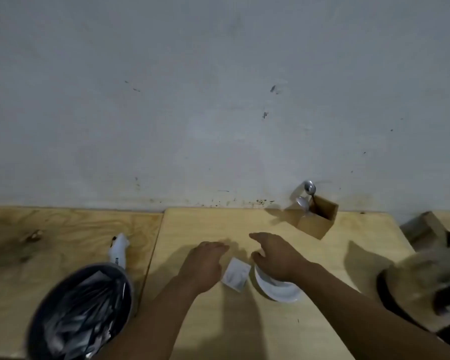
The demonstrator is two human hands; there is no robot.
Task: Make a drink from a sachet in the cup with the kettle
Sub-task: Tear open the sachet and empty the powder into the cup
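Observation:
A small pale sachet (pixel 235 275) lies flat on the wooden table (pixel 244 222), between my two hands. My left hand (pixel 205 263) hovers palm down just left of it, fingers loosely spread and holding nothing. My right hand (pixel 276 255) reaches forward with its fingers apart, and its wrist covers part of a white cup (pixel 278 291) that stands right of the sachet. At the right edge is a blurred dark and tan object (pixel 426 281); I cannot tell whether it is the kettle.
A round dark bin (pixel 81 313) holding several sachets stands at the front left, with a white tube (pixel 118 249) behind it. A wooden box (pixel 320 222) with spoons (pixel 309 189) sits against the wall at the back right. A seam splits the table left of centre.

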